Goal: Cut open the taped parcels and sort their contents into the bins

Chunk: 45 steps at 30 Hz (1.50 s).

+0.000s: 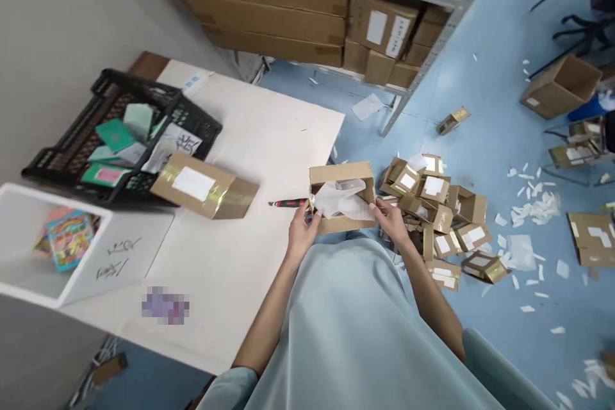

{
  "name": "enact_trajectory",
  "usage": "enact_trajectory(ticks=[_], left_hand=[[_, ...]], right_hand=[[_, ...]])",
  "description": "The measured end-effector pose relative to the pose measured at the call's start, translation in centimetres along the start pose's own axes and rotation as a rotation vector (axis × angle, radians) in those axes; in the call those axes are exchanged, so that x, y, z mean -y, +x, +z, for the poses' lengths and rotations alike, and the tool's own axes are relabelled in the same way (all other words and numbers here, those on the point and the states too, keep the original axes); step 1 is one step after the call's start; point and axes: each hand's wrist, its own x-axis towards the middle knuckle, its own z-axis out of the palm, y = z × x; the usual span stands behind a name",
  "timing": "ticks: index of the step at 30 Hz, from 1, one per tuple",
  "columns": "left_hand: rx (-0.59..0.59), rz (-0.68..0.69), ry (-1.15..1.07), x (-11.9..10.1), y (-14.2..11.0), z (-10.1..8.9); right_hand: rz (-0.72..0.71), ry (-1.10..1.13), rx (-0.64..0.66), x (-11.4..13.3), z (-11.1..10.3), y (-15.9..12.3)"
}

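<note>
Between my two hands is an open cardboard box (342, 172) with translucent white packing material (340, 197) inside. My left hand (303, 227) grips its left end, and my right hand (388, 219) grips the right end. A red and black utility knife (288, 203) lies on the white table (230, 282), just left of my left hand. Farther left, another cardboard box (206, 189) with a white label and shiny tape leans by the black crate (192, 115).
The black crate holds green packets (116, 136). A white bin (129, 246) with colourful packets stands nearer. Discarded boxes (435, 205) and paper scraps (535, 208) cover the blue floor at right. A metal shelf (423, 70) with cartons stands ahead.
</note>
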Motion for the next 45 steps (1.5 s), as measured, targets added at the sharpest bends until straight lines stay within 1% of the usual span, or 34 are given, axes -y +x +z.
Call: enact_trajectory(ticks=[4, 6, 8, 11, 13, 14, 15, 16, 17, 18, 19, 21, 23, 25, 27, 29, 31, 33, 36, 38, 40, 42, 45], left_hand=[[0.169, 0.036, 0.086, -2.9, 4.2, 8.8], [0.273, 0.055, 0.145, -4.7, 6.0, 13.8], [0.400, 0.098, 0.201, -6.9, 7.5, 19.4], [0.619, 0.204, 0.204, -10.7, 8.6, 27.7], [0.755, 0.263, 0.188, -13.0, 8.6, 32.3], [0.806, 0.311, 0.195, -14.0, 8.4, 33.9], [0.847, 0.349, 0.194, -14.7, 8.1, 35.1], [0.879, 0.378, 0.194, -15.2, 7.8, 35.8], [0.902, 0.394, 0.192, -15.5, 7.5, 36.1], [0.916, 0.393, 0.186, -15.4, 7.3, 35.9], [0.920, 0.378, 0.180, -15.2, 7.2, 35.4], [0.896, 0.321, 0.173, -14.1, 7.2, 33.5], [0.826, 0.245, 0.170, -12.5, 7.7, 30.8], [0.717, 0.157, 0.166, -10.7, 8.3, 27.5], [0.575, 0.059, 0.134, -8.9, 8.9, 23.6], [0.402, -0.029, 0.067, -6.9, 9.3, 19.3], [0.204, -0.095, -0.014, -4.7, 9.0, 14.5], [-0.001, -0.156, -0.090, -2.3, 7.8, 9.6], [-0.268, -0.235, -0.194, 1.6, 4.8, 2.5], [-0.411, -0.278, -0.252, 4.0, 2.4, -1.6], [-0.540, -0.327, -0.297, 6.0, 0.4, -5.3], [-0.649, -0.362, -0.330, 7.5, -0.9, -8.6], [-0.747, -0.380, -0.366, 9.0, -1.2, -13.2]], right_hand=[[0.095, 0.069, -0.185, -4.2, -7.3, 1.3], [0.146, 0.082, -0.311, -6.4, -11.4, 1.3], [0.189, 0.089, -0.450, -8.4, -15.6, 0.7], [0.254, 0.070, -0.715, -11.2, -21.6, -1.2], [0.316, 0.018, -0.944, -12.6, -24.8, -2.9], [0.342, -0.005, -1.036, -13.2, -26.0, -3.8], [0.359, -0.021, -1.101, -13.6, -26.8, -4.5], [0.368, -0.026, -1.130, -13.9, -27.3, -5.0], [0.369, -0.022, -1.125, -14.1, -27.4, -5.4], [0.366, -0.013, -1.091, -14.1, -27.2, -5.4], [0.362, -0.003, -1.035, -14.0, -26.5, -5.2], [0.342, 0.016, -0.879, -13.6, -24.4, -3.7], [0.299, 0.027, -0.689, -12.7, -21.5, -1.1], [0.237, 0.035, -0.467, -11.5, -18.0, 2.2], [0.161, 0.026, -0.213, -10.0, -14.3, 5.7], [0.080, -0.005, 0.028, -8.2, -10.4, 9.1], [0.001, -0.048, 0.225, -6.1, -6.3, 12.0], [-0.065, -0.097, 0.383, -4.0, -2.0, 14.0], [-0.154, -0.173, 0.569, -0.8, 4.5, 15.7], [-0.214, -0.199, 0.661, 1.5, 9.1, 16.2], [-0.265, -0.205, 0.726, 3.8, 13.9, 16.5], [-0.296, -0.208, 0.767, 6.3, 19.2, 16.9], [-0.324, -0.195, 0.795, 10.0, 27.5, 17.4]])
